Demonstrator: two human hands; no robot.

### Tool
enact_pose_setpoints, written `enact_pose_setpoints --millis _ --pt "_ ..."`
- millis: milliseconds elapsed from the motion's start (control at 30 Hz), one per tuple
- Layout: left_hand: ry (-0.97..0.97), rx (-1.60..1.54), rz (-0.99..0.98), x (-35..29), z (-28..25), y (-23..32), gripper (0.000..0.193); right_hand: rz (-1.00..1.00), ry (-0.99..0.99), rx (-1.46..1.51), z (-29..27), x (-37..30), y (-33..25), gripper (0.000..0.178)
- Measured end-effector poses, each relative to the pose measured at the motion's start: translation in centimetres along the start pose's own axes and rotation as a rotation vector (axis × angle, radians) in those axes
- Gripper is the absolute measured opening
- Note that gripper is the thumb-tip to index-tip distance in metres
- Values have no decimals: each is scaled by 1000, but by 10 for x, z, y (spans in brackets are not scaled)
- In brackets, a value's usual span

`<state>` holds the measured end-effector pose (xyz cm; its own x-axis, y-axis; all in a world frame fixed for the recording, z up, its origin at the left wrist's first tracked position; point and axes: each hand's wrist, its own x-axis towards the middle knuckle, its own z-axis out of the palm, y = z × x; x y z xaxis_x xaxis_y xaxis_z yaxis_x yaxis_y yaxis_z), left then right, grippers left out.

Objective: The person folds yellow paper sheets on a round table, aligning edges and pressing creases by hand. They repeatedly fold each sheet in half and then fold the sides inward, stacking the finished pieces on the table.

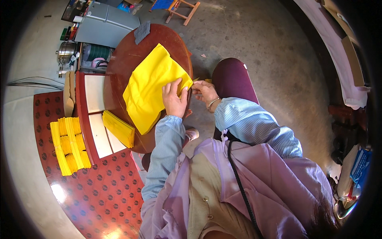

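A large piece of bright yellow cloth [149, 85] is spread on a round reddish-brown table [121, 51], its right corner reaching the table's edge. My left hand [175, 98] presses on the cloth near that corner, fingers bent and thumb at the edge. Just beyond the table's rim, my right hand [206, 92] is closed in a pinch at the corner tip. Whether anything small is between those fingers besides cloth cannot be made out. A folded yellow stack [119, 129] lies at the table's near left edge.
Bundled yellow cloths [69, 145] lie on a red patterned surface [99, 187] at the left. A grey cloth [142, 32] rests on the table's far edge, near a grey fridge [104, 24]. A wooden folding stool [181, 11] stands beyond. My knee [234, 81] is beside the table.
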<state>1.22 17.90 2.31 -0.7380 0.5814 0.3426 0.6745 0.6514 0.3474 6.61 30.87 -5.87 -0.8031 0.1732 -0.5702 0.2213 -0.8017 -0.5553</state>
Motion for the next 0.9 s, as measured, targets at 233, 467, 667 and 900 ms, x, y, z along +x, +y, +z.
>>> enact_pose_setpoints --millis 233,467,667,900 --pt "6 -5 12 1 -3 6 38 -41 -34 -67 -7 7 5 16" --pt "91 -67 -41 -16 -35 -1 44 -339 142 -103 -5 -15 -15 23" --pt "291 71 -310 -41 -105 -75 58 -1162 -154 -1076 38 -48 -85 35" --pt "21 193 -390 -25 -75 -101 81 -1287 -516 -1933 120 12 -86 64"
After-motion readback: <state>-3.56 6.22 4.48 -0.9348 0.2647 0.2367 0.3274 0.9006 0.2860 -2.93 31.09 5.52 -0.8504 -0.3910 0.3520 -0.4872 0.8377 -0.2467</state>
